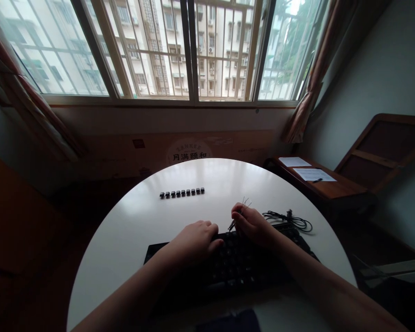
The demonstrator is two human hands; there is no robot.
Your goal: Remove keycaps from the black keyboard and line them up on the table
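Observation:
A black keyboard [238, 263] lies on a round white table [117, 258]. My left hand [198, 237] rests on its upper left part, fingers bent over the far edge and thumb on the keys, gripping it. Closed around a thin wire keycap puller [232, 225], my right hand [251, 221] is over the keyboard's far edge. Fine wires stick out above that fist, and the tool's lower end points down near the top row of keys. Several black keycaps [183, 193] stand in a neat row beyond the keyboard, apart from both hands.
A coiled black cable [293, 222] lies right of my right hand. Something dark blue [228, 321] is at the near edge. To the right, a wooden chair [335, 184] bears paper sheets [314, 174] and a pen. Behind the table are a large printed box [190, 147] and a barred window.

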